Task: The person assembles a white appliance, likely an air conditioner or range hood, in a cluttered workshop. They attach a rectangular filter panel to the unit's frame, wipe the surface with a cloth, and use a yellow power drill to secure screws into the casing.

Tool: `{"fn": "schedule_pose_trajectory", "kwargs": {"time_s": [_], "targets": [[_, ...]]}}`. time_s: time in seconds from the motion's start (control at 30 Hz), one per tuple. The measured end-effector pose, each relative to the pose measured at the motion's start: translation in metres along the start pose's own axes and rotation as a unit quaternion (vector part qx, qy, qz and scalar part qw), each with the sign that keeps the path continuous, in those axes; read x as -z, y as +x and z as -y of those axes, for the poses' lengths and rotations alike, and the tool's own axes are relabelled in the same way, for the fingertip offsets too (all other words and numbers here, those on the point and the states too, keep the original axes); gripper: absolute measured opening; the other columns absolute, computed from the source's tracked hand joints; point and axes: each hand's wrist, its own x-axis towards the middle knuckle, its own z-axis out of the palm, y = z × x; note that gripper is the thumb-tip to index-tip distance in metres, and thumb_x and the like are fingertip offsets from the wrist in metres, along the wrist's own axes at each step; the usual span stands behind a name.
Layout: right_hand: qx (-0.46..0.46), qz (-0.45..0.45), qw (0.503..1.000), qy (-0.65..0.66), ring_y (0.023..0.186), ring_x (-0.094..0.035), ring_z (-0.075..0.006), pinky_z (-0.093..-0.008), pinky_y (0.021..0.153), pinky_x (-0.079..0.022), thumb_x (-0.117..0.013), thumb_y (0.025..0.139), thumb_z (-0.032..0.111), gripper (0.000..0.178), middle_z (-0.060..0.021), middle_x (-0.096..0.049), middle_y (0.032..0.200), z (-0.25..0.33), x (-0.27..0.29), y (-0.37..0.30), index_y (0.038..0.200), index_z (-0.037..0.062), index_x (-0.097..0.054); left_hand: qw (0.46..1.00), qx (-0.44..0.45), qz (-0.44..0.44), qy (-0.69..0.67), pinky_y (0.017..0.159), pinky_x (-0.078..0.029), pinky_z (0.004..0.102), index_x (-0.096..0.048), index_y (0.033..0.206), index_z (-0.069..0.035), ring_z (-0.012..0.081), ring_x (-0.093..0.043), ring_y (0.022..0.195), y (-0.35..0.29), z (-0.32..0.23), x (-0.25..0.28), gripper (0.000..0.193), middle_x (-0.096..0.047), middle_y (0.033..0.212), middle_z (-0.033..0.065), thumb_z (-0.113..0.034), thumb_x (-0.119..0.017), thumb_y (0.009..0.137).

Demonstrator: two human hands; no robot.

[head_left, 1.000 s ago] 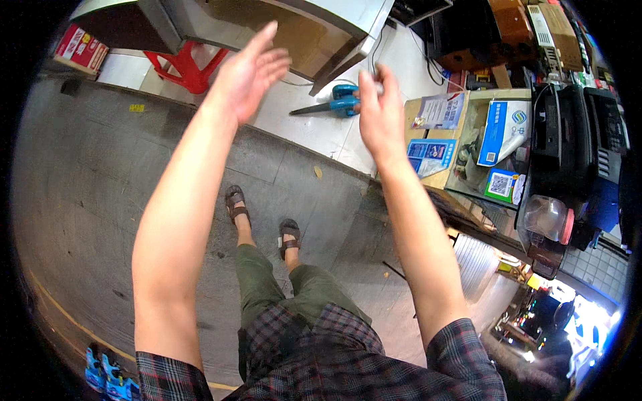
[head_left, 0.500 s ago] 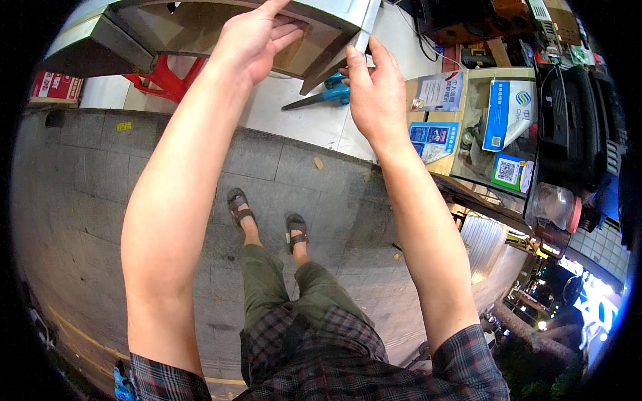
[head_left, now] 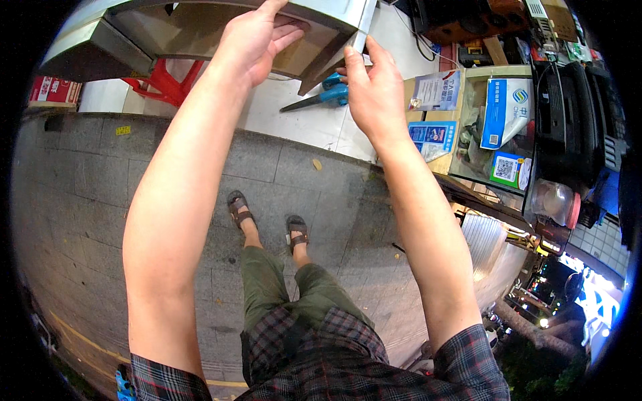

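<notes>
A large grey metal housing [head_left: 127, 48], box-like with a hollow underside, spans the top left of the head view. Its upper part runs out of the picture. My left hand [head_left: 251, 43] holds its front rim, the stretched fingers inside the hollow and the thumb up at the outer edge. At the right corner, my right hand [head_left: 376, 90] pinches the metal edge between thumb and fingers; some fingertips are hidden. Behind that corner, a blue tool with a long tapered nozzle, like a hand blower [head_left: 326, 97], lies on the white tiled floor [head_left: 267, 120].
A red plastic stool [head_left: 167, 83] stands behind the housing. To the right is a glass-topped counter [head_left: 468, 134] with leaflets, beside a black case [head_left: 568, 120] and a clear jar with a pink lid [head_left: 556, 204]. A step edge separates white tiles from grey paving [head_left: 180, 174].
The view has shifted very slightly. Both hands keep their places on the housing, with no clear movement of it.
</notes>
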Motion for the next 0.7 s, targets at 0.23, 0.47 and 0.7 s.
{"fn": "schedule_pose_trajectory", "kwargs": {"time_s": [0.23,0.47,0.7], "targets": [[0.000,-0.006,1.000,-0.003,0.088,-0.071,-0.0307,-0.0410,0.084,-0.055,-0.063,0.101,0.031,0.050,-0.0239,-0.064,0.118,-0.007,-0.001,-0.002,0.135,-0.0057,-0.058,0.998,-0.020,-0.035,0.046,0.108,-0.051,0.0429,-0.042,0.142,0.012,0.0361,-0.061,0.126,-0.033,0.015,0.006,0.078,-0.054,0.141,0.0309,-0.048,-0.068,0.099],[-0.034,0.074,0.993,0.080,0.101,-0.070,-0.0198,-0.0308,0.081,-0.059,-0.055,0.109,0.031,0.050,-0.0137,-0.065,0.124,-0.004,0.000,-0.005,0.146,-0.0009,-0.045,0.964,0.175,-0.155,0.129,0.107,-0.045,0.0383,-0.058,0.139,-0.004,0.0224,-0.059,0.124,-0.204,0.177,0.132,0.064,-0.064,0.135,0.0114,-0.054,-0.063,0.100],[-0.005,0.064,0.995,0.074,0.093,-0.070,-0.0197,-0.0309,0.073,-0.060,-0.055,0.109,0.033,0.054,-0.0137,-0.066,0.115,-0.024,-0.002,-0.005,0.147,-0.0029,-0.040,0.787,0.393,-0.281,0.385,0.101,-0.049,0.0434,-0.063,0.134,0.004,0.0387,-0.063,0.123,-0.493,0.306,0.259,0.063,-0.066,0.130,0.0272,-0.048,-0.063,0.097]]}}
